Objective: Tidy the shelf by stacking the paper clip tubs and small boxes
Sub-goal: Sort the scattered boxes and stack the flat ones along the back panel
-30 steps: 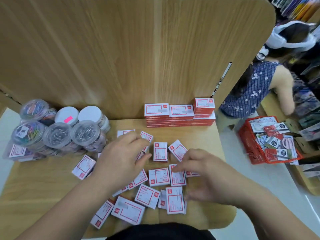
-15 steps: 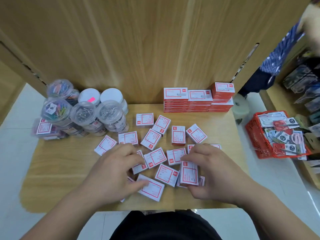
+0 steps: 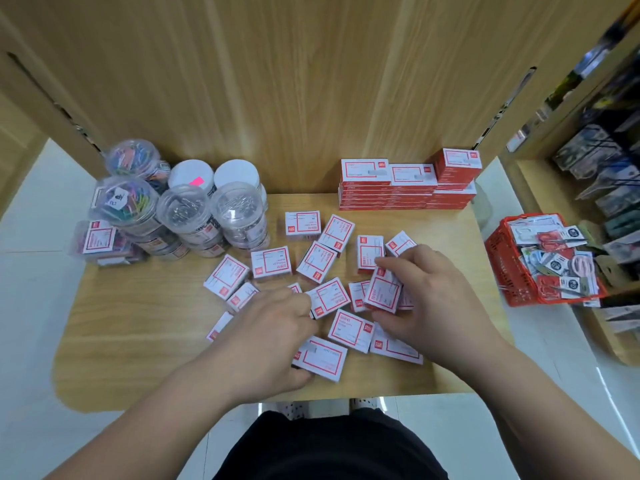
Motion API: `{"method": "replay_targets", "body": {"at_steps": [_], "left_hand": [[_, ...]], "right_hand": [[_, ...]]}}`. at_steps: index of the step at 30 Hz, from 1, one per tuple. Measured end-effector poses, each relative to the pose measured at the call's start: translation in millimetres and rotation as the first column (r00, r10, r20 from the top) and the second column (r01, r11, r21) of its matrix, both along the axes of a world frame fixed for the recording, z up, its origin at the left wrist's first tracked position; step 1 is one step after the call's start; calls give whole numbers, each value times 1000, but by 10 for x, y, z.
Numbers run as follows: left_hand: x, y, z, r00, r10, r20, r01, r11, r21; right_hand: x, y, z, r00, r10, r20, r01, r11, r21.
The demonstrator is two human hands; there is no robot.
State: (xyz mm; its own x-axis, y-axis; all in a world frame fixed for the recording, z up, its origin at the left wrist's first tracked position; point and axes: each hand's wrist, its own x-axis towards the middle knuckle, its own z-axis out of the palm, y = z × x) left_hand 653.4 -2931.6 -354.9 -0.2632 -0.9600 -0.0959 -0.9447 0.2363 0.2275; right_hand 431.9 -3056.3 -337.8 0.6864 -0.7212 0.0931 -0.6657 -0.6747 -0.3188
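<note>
Several small white boxes with red labels (image 3: 272, 261) lie scattered across the middle of the wooden shelf (image 3: 138, 327). My right hand (image 3: 433, 299) grips one small box (image 3: 382, 292), tilted up off the pile. My left hand (image 3: 273, 337) rests over the boxes at the front, its fingers closed around the edge of a box (image 3: 320, 356). Clear paper clip tubs (image 3: 183, 209) stand stacked at the back left. A neat stack of red and white boxes (image 3: 405, 185) lines the back right.
A wooden back panel (image 3: 294, 81) rises behind the shelf. A red basket (image 3: 512, 271) of packaged goods sits on the floor to the right, beside another shelf unit (image 3: 588, 168). A flat clear box (image 3: 97, 240) lies under the tubs at left.
The view has tipped down and nearer. My right hand has lifted a box up and back from the front pile. My left hand has shifted right onto a front box.
</note>
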Motion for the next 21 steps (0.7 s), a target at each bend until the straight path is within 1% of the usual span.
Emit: {"method": "replay_targets", "body": {"at_steps": [3,7,9,12,14,17,19,21], "left_hand": [[-19,-31,37,999,7,-33,-7,1000,-13],[-19,3,139,977,41,-210,-53,997,-51],[-16,-7,238,959,70,-274,-101,990,-101],[-14,-115,361,930,152,-335,-227,954,-197],[-23,-223,423,894,216,-392,-324,917,-233],[-86,-378,515,818,307,-486,-460,857,-232],[-159,-468,564,780,358,-514,-518,830,-207],[-235,-533,590,734,402,-547,-557,817,-148]], "right_hand": [[0,41,26,999,-26,32,26,1000,16],[-54,42,110,978,-81,194,63,993,95],[-68,27,178,959,-87,272,44,986,159],[-45,3,281,925,-78,371,-29,961,274],[3,11,321,904,-104,415,-87,906,414],[126,47,347,858,-188,478,-189,750,634],[215,56,376,788,-309,532,-231,653,721],[276,32,408,717,-412,562,-229,622,748]]}}
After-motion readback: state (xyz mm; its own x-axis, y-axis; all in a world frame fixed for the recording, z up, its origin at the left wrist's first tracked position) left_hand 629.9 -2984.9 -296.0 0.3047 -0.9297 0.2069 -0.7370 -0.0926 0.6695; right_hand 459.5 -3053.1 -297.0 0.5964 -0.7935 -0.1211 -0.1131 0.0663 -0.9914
